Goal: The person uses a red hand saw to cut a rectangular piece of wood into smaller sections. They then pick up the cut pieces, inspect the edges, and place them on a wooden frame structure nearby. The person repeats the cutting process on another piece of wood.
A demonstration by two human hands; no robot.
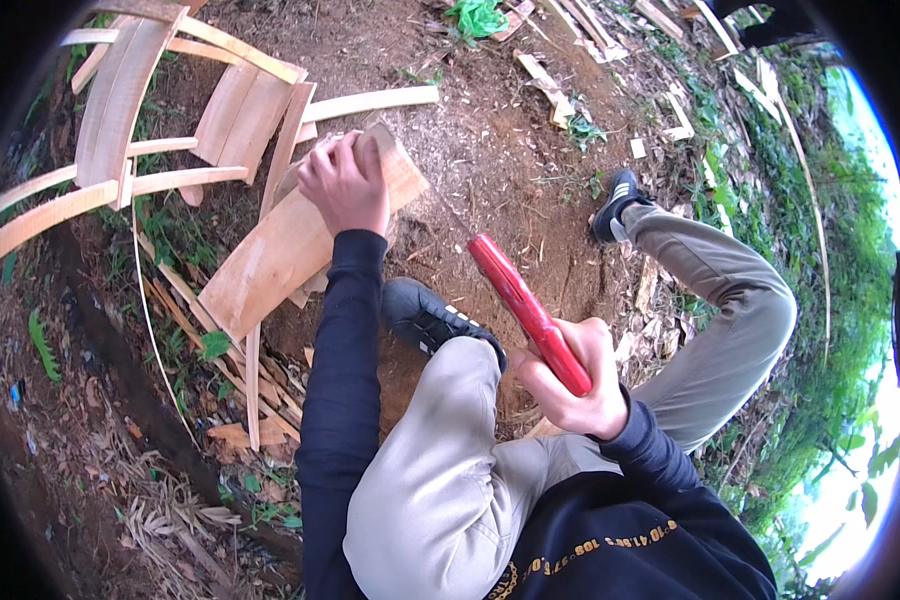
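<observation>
My left hand (346, 184) grips a pale wooden plank (280, 250) near its upper right end, fingers bent over its top face. The plank slants from lower left to upper right, propped on wood that is mostly hidden beneath it. In my right hand (576, 372) is a red-handled saw (510, 282), fingers wrapped round the lower part of the handle. Its thin dark blade, seen almost edge-on, points up and left to the cut end of the plank. Whether blade and wood touch, I cannot tell; the teeth are too small to see.
At the upper left stands a frame of pale slats and boards (120, 95). Thin wood strips (255, 385) lie below the plank. My shoes (430, 315) rest on brown soil either side of the saw. Offcuts (545, 85) and a green plastic bag (478, 18) lie farther off.
</observation>
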